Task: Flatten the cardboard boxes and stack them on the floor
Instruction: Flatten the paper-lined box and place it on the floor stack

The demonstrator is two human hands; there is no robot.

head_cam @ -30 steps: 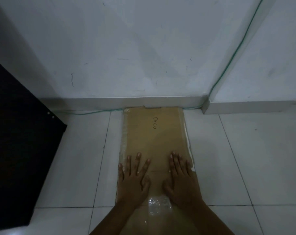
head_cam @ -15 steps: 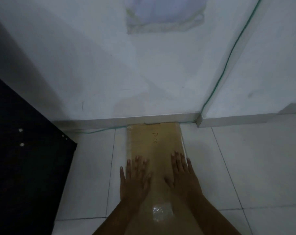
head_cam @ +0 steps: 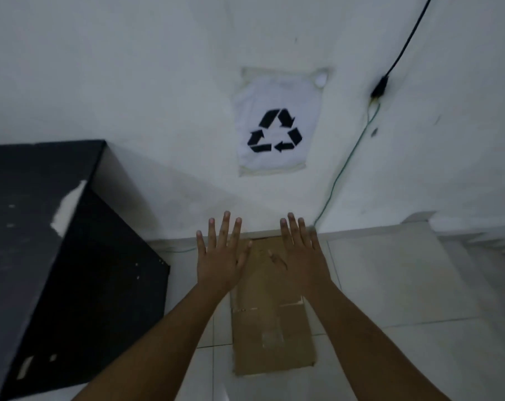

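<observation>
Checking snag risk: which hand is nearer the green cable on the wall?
Right. The right hand hovers just left of the green cable; the left hand is farther left.

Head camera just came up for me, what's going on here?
A person is flattening boxes. One flattened cardboard box lies on the tiled floor, its far end at the wall under a recycling sign. The left hand and right hand are open, fingers spread, holding nothing. A black cabinet stands to the left.
</observation>
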